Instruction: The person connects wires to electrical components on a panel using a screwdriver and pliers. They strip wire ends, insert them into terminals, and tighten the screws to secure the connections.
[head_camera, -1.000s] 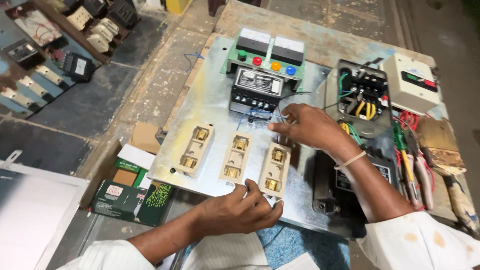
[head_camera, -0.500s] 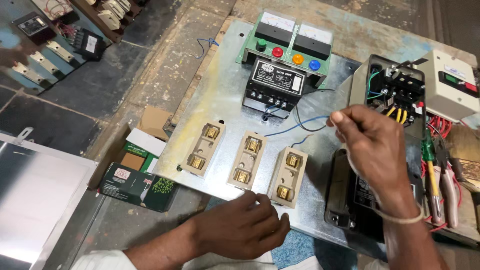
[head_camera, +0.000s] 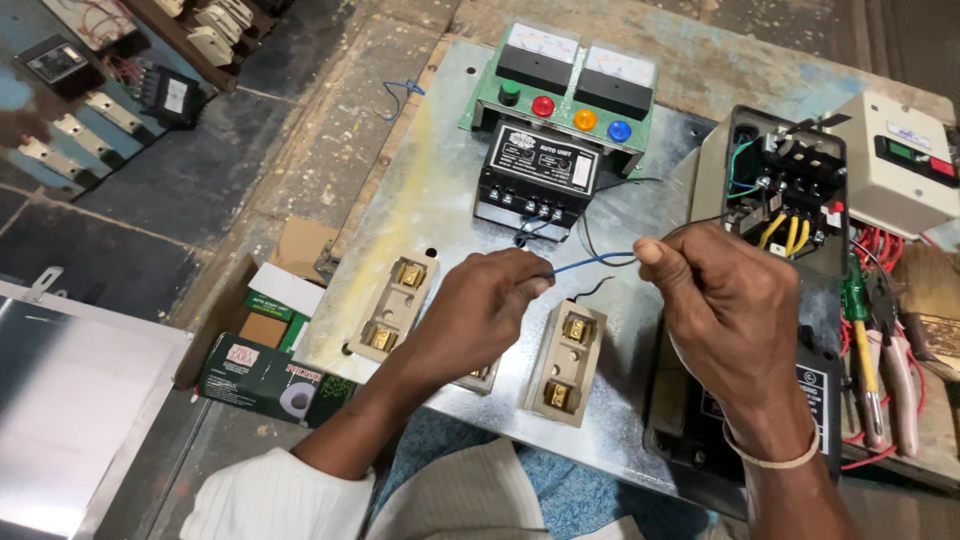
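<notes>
Smooth dull metal plate (head_camera: 420, 200), glossy black plastic control unit (head_camera: 540, 175).

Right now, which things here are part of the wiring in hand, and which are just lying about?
In use:
- blue wire, pinched between left hand and right hand
- black unit, just behind the wire
- metal plate
- fuse holders

Lying about:
- green carton
- screwdriver and pliers
- open starter box
- breakers on the floor
</notes>
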